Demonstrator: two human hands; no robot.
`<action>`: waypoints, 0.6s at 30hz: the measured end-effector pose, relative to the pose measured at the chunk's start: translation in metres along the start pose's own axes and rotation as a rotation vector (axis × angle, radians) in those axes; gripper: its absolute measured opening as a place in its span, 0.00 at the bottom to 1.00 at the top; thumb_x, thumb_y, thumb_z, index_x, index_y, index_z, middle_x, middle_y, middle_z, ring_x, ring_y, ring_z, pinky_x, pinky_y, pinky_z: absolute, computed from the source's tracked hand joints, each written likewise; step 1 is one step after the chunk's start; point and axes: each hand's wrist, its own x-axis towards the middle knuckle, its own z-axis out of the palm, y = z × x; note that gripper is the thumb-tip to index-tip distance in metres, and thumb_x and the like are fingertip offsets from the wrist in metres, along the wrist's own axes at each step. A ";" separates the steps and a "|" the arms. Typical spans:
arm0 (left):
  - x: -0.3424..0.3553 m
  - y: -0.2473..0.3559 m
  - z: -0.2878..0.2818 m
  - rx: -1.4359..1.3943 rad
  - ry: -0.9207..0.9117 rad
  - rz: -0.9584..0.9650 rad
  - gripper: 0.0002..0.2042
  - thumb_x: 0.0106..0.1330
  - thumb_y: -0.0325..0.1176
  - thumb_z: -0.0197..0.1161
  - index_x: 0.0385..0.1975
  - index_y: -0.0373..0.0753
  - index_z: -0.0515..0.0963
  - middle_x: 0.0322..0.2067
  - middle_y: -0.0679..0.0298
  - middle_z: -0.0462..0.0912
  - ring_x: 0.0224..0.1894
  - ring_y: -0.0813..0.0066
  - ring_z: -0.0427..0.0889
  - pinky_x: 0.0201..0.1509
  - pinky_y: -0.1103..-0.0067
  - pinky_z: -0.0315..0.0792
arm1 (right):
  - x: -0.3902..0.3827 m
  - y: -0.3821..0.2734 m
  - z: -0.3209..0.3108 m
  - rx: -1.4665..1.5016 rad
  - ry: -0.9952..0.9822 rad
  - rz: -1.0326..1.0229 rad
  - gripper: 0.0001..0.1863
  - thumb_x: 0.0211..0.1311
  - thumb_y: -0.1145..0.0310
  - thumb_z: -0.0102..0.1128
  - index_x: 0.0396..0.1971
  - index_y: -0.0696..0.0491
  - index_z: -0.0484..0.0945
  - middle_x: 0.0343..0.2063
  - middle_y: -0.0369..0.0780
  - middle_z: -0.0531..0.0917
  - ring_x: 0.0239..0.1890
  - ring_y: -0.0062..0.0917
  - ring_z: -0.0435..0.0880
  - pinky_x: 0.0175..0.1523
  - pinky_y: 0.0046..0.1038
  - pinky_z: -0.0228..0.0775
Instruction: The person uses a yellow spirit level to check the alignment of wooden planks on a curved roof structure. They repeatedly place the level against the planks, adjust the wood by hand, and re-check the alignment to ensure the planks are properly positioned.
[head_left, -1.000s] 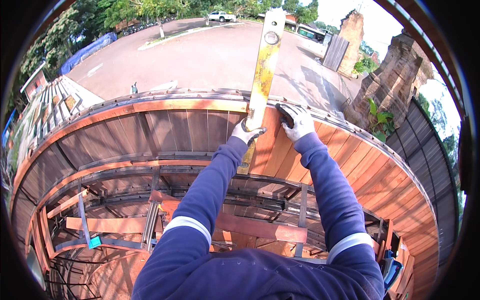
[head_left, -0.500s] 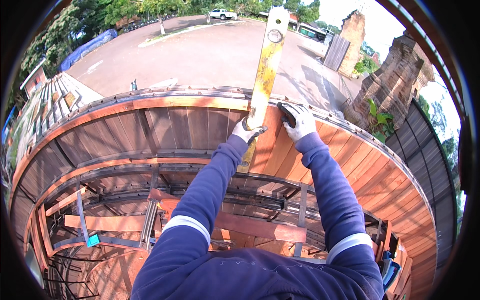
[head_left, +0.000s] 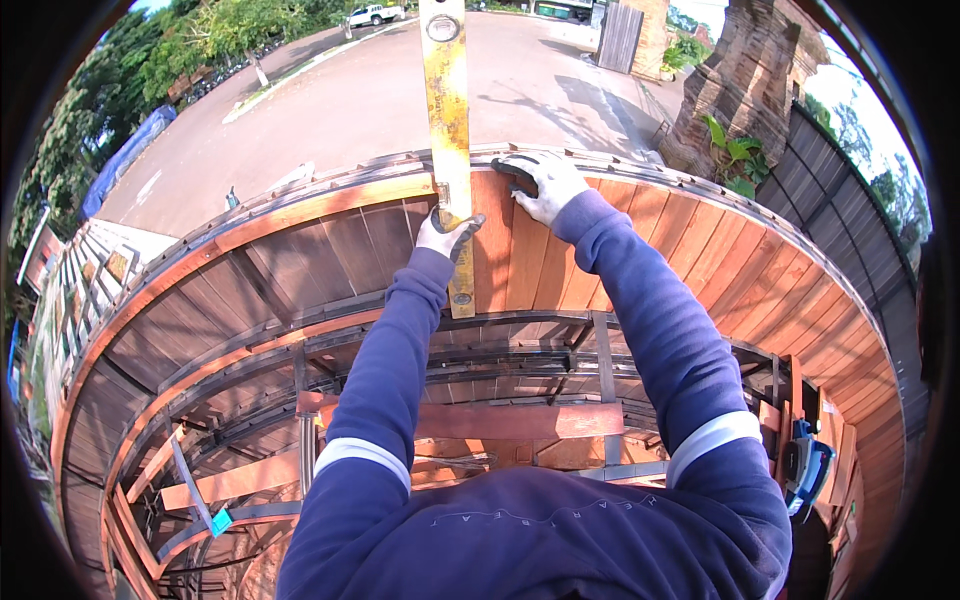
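A long yellow spirit level (head_left: 448,110) with worn paint stands lengthwise against the inner face of the curved plank wall, rising well above its top edge. My gloved left hand (head_left: 447,236) is closed around its lower part, thumb on the right side. Just right of the level, my gloved right hand (head_left: 548,186) grips the top edge of a reddish wooden plank (head_left: 491,245), fingers over the edge and thumb on the inner face. Both gloves are white with dark fingertips.
Bare reddish planks (head_left: 720,250) line the wall to the right; darker boards (head_left: 330,255) line the left. Below run curved dark metal rails and a loose board (head_left: 520,421). A blue tool (head_left: 808,467) sits at lower right. Beyond the wall lies a paved yard (head_left: 350,100).
My view has turned, so wall and yard sit differently in the picture. The spirit level now appears more upright and farther left. Both hands keep their places on level and plank.
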 end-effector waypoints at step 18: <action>0.032 -0.042 -0.038 0.104 0.074 -0.085 0.24 0.62 0.27 0.71 0.57 0.33 0.73 0.50 0.60 0.82 0.46 0.70 0.82 0.51 0.75 0.78 | -0.470 -0.068 0.011 0.244 -0.037 1.125 0.19 0.57 0.66 0.66 0.49 0.57 0.81 0.43 0.46 0.86 0.46 0.41 0.85 0.56 0.35 0.76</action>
